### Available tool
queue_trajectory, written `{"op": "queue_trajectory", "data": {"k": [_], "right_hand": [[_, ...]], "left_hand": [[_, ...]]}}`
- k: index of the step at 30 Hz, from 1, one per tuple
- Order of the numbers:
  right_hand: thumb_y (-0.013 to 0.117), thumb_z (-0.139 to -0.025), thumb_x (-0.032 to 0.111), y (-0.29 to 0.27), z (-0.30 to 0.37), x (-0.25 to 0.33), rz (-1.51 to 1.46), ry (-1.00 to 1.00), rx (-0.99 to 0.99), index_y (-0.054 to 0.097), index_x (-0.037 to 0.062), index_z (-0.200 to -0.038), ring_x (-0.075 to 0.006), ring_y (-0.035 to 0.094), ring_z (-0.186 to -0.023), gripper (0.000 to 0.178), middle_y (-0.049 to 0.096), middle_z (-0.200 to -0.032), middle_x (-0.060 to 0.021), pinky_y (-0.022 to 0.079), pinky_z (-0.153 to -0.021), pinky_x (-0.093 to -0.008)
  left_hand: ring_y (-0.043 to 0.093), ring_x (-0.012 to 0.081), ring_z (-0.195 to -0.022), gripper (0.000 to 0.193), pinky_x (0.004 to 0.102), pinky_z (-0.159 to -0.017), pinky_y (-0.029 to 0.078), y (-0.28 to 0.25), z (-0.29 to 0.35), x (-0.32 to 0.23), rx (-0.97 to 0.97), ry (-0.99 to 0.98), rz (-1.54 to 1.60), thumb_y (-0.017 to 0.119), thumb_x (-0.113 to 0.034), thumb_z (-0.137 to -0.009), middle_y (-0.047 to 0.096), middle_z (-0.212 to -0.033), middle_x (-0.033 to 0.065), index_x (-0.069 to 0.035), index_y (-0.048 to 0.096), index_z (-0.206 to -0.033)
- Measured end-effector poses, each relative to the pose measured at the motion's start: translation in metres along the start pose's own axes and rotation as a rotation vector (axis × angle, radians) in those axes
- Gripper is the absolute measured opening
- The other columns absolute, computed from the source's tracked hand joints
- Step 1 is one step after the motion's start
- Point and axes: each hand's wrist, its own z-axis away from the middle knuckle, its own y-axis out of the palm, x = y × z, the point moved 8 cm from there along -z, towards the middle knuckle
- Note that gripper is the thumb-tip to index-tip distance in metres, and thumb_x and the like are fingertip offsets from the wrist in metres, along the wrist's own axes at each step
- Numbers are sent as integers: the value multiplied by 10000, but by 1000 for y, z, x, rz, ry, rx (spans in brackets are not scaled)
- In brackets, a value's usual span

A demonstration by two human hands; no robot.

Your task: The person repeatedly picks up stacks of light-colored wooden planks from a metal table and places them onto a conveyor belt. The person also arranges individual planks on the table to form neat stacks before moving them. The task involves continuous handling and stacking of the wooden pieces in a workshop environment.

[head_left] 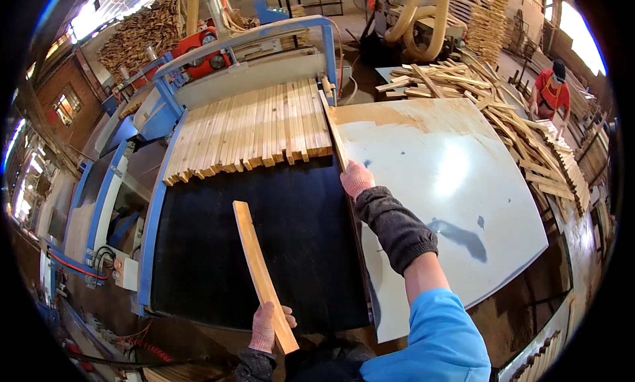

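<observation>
In a pinkish glove, my left hand is closed around the lower part of a wooden strip, which slants up over the black belt. My right arm reaches forward in a blue sleeve and dark cuff. The gloved right hand is closed on the near end of another wooden strip, which lies along the belt's right edge. Beside that strip, a row of wooden strips lies side by side on the belt, their near ends uneven. Part of each hand's fingers is hidden.
A white sheet-topped table adjoins the belt on the right. Behind it lies a heap of loose wood strips. A blue machine frame spans the belt's far end. Farther right, a person in red stands by stacked wood.
</observation>
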Motion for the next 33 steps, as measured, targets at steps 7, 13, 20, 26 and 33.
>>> {"op": "queue_trajectory", "data": {"k": [7,13,20,26,33], "right_hand": [[742,-860,172,25,-47,27,-408,-106,-337,474,30,-1529,-457,667,-1221,735,699,-1273,-304,539,-1010,-494],[725,-908,155,38,50,10,-703,-53,-77,538,11,-1483,-333,700,-1199,622,734,-1237,-218,543,-1017,-394],[738,-1007,209,22,305,14,-902,-95,94,584,56,-1517,-215,690,-1214,554,746,-1282,-118,539,-1081,-370],[741,-1026,247,28,482,58,-1194,221,278,499,53,-1603,-175,618,-1285,656,702,-1349,-102,475,-1152,-346],[749,-1017,286,48,653,21,-1395,698,-343,654,51,-1305,-132,663,-1009,384,731,-1076,-51,577,-927,-330]], "left_hand": [[753,237,-746,677,406,-710,663,0,-4,2,-24,-22,-13,748,-629,-949,733,-928,134,-22,583,-1196],[741,232,-709,645,384,-679,656,3,-1,-4,-11,59,-32,746,-612,-957,724,-908,132,-26,579,-1168],[673,208,-638,433,373,-607,623,5,0,-2,78,182,-131,595,-452,-1094,659,-857,123,-29,541,-1170],[661,178,-720,437,315,-695,596,32,27,-7,392,253,-501,708,-92,-950,625,-948,79,-22,527,-1341],[679,347,-1265,970,415,-1049,550,60,145,96,1099,441,-1228,936,-284,-835,667,-1394,187,-86,420,-1631]]}}
